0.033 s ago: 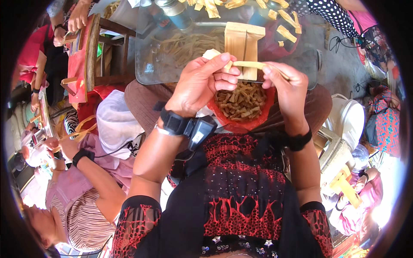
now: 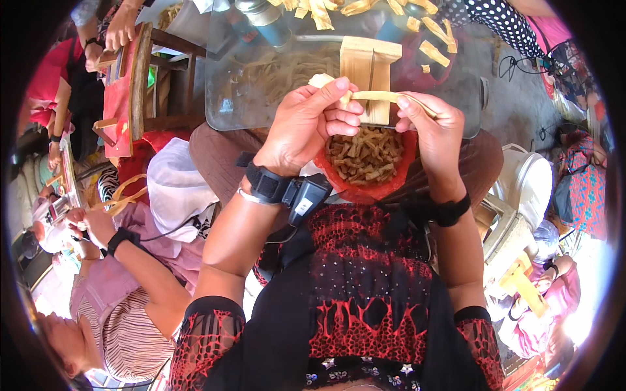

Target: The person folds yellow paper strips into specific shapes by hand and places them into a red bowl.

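Observation:
A pale yellow strip [image 2: 376, 96], apparently of plant fibre, stretches between my hands above a red bowl. My left hand [image 2: 313, 120] pinches its folded, knotted-looking end between thumb and fingers, with a pale end jutting out on the far side. The other end runs into my right hand [image 2: 430, 124], where thumb and forefinger close on it. Just beyond the strip, a light wooden block [image 2: 372, 55] with a slit down its middle rests on the clear tabletop. Short, brownish folded pieces fill the red bowl [image 2: 368, 191] between my legs.
Loose strips [image 2: 319, 14] lie along the far side of the glassy tabletop [image 2: 228, 107], near a lidded jar [image 2: 261, 16]. A red wooden stool [image 2: 124, 91] stands to the left. Another person [image 2: 124, 306] works close on my left. A white tub [image 2: 525, 179] is at my right.
My right hand has shifted very slightly left, and the strip bows a little more. The person on my left has moved their hands slightly.

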Available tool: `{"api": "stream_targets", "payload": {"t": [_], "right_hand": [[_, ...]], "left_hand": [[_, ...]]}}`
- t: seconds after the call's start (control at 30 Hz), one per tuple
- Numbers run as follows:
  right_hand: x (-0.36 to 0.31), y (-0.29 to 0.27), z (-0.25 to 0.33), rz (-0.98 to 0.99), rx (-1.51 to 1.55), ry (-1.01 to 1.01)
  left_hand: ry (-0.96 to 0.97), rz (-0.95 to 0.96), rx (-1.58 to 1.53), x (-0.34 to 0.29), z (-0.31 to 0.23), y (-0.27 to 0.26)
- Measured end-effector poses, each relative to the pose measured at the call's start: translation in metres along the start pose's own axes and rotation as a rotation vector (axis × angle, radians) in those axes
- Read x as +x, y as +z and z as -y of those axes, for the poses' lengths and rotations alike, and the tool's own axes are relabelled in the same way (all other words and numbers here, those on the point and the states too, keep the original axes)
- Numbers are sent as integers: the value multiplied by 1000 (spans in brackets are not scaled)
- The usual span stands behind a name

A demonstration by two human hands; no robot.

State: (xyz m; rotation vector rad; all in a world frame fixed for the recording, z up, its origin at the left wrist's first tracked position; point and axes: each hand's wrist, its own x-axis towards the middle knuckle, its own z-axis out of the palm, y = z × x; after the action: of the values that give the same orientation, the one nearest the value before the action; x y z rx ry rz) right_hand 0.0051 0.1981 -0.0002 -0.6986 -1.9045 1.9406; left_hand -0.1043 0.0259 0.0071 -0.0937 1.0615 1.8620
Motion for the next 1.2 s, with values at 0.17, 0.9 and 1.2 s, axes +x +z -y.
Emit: {"api": "stream_targets", "payload": {"t": [0.17,0.9,1.2], "right_hand": [[10,7,-9,-30,37,70],[47,-28,31,-99,-28,-423],[-40,-85,8,-208,-288,-229]], "left_hand": [[-12,-83,31,17,-2,-7],[-219,153,670,-2,103,-48],[166,349,1830,43,182,-71]]}}
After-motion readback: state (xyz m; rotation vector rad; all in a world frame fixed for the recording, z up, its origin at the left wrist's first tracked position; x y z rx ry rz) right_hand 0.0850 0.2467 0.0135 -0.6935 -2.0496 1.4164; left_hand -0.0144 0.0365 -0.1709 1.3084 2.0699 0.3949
